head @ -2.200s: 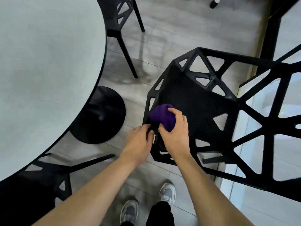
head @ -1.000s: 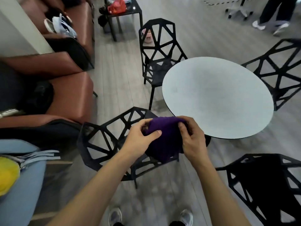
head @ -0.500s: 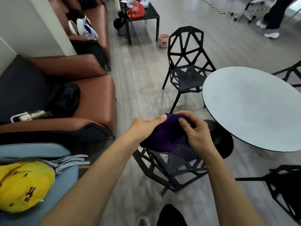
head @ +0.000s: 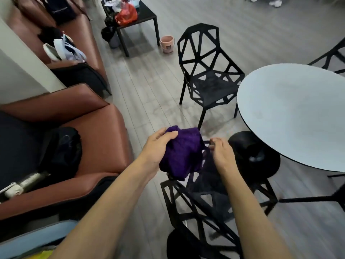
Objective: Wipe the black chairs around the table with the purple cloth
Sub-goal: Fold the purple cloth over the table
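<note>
My left hand (head: pixel 156 148) grips the bunched purple cloth (head: pixel 183 156) in the air, just above the back of the nearest black chair (head: pixel 205 204). This lattice chair stands right below me, beside the round grey table (head: pixel 291 113). My right hand (head: pixel 222 156) is off the cloth, and its curled fingertips pinch the thin top edge of the chair's back. A second black chair (head: pixel 207 75) stands at the table's far left side. Part of a third black chair (head: pixel 332 57) shows at the right edge.
A brown sofa (head: pixel 97 131) with a black bag (head: pixel 61 152) runs along the left. A small black side table (head: pixel 141 17) with bags and a pink bucket (head: pixel 167 43) stand farther back. The table's black base (head: pixel 255 154) sits right of my hands.
I turned from the first chair and walked round the table to this one. My right hand has let go of the cloth and taken the chair's back edge; the left keeps the cloth.
</note>
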